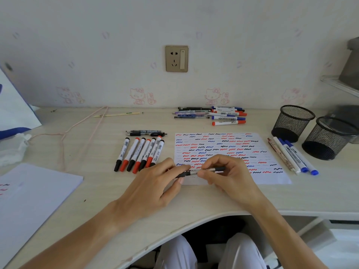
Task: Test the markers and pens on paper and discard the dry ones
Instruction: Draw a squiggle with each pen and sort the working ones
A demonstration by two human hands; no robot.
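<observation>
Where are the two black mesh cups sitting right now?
The two mesh cups stand at the desk's far right, beyond the scribbled paper, with blue-capped markers lying between.

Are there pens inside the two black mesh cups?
No, both mesh cups look empty, and the pens lie out on the desk.

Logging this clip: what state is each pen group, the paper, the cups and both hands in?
Pen: held level over the sheet by both hands.
Left hand: pinching its dark end.
Right hand: pinching the other end.
Test sheet: nearly full of squiggles.
Row of markers: capped.
Mesh cups: upright.
</observation>
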